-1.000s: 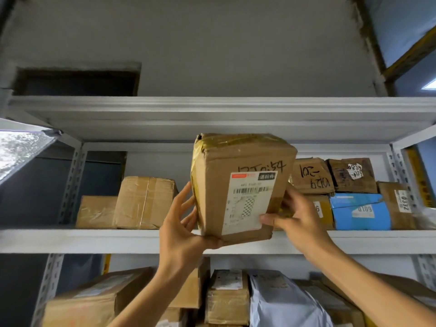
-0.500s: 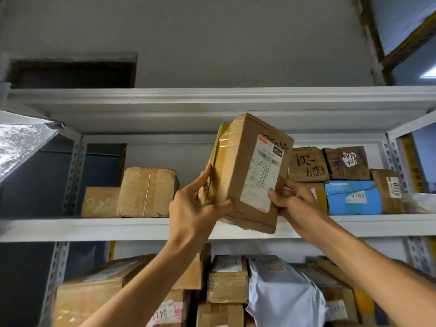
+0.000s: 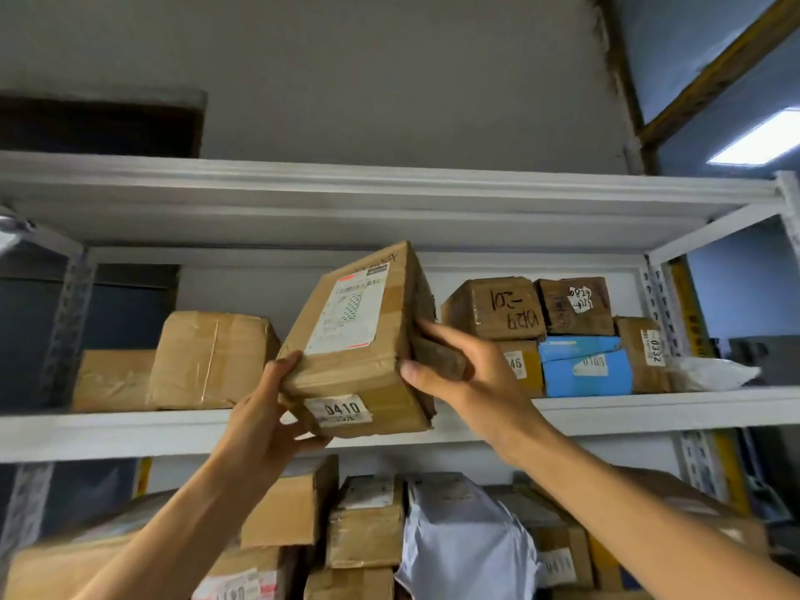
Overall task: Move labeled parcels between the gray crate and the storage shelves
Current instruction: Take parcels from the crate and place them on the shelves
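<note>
Fingers: both sets are curled onto the cardboard parcel (image 3: 363, 352). My left fingers (image 3: 311, 439) wrap under its lower left corner, and my right fingers (image 3: 437, 333) lie along its right side.
Left hand (image 3: 264, 430): it grips from below and from the left, with the thumb up on the front face.
Right hand (image 3: 472, 383): it holds the right side, thumb tip at the lower right edge.
Parcel: it is tilted with its top leaning right, and it is held in front of the white shelf board (image 3: 130, 435). Its bottom edge overlaps the board's front lip; I cannot tell whether it touches.
Number sticker (image 3: 340, 410): on the face nearest me, it reads 0410.
Shipping label (image 3: 350, 309): white, on the broad upper face, with handwriting above it.
On the board, left end: two taped brown boxes sit side by side, the larger (image 3: 212, 359) nearer the parcel and the smaller (image 3: 114, 378) beyond it.
On the board, right end: a box with marker writing (image 3: 493, 309) and a box with a white sticker (image 3: 578, 305) sit atop a yellowish box (image 3: 519, 365) and a blue parcel (image 3: 584, 368). A box marked 0332 (image 3: 640, 352) stands next, then a white bag (image 3: 710, 374).
Above the board: another white shelf (image 3: 346, 197) spans the frame.
Below the board: brown boxes (image 3: 366, 521) crowd around a pale grey mailer bag (image 3: 459, 543).
</note>
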Motion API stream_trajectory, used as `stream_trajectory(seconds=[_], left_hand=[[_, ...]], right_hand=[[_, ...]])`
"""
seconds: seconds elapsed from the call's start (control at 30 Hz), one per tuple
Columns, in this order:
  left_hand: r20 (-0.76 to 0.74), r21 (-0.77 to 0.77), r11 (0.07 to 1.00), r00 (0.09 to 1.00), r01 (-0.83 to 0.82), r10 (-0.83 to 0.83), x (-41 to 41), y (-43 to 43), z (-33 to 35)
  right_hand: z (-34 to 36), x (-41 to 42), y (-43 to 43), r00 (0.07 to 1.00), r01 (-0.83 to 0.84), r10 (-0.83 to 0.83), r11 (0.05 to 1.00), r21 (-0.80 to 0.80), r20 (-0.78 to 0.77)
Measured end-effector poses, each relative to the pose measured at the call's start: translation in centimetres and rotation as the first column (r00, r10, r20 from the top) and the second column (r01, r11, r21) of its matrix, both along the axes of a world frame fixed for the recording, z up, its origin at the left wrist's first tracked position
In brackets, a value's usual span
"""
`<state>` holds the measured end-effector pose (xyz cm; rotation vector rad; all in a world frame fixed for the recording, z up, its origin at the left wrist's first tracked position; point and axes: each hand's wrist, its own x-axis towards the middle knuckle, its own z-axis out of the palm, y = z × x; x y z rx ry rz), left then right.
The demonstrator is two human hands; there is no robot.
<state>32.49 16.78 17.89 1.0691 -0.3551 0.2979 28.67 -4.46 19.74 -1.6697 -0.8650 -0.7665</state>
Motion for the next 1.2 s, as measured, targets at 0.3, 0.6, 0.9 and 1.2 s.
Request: stream_trajectory(seconds=[0.3,0.6,0.9,1.2], left_hand=[[0.355,0.305,0.931,0.931,-0.202,0.086,-3.8,0.1,2.4],[0.371,0.229,0.920,0.903,-0.318,0.219,-2.1,0.2,4.1],[0.594,0.324,0.754,0.743,-0.571,0.308,2.6,1.1,0.9],[0.543,0.360,0.689,0.742,-0.629,0.394,7.1,4.0,0.6]], right_hand=[[4.2,-0.1,-0.3,0.991,0.132,-0.130,0.980,0.146,-0.028],[8.6,0.8,0.1,0.964,0.246,-0.256,0.961,0.123,0.070],[3.2,6.8,0.5,0.985,0.156,-0.150,0.985,0.066,-0.084],[1.9,12.1,3.9,0.931,0.357,-0.351,0.933,0.048,-0.097]])
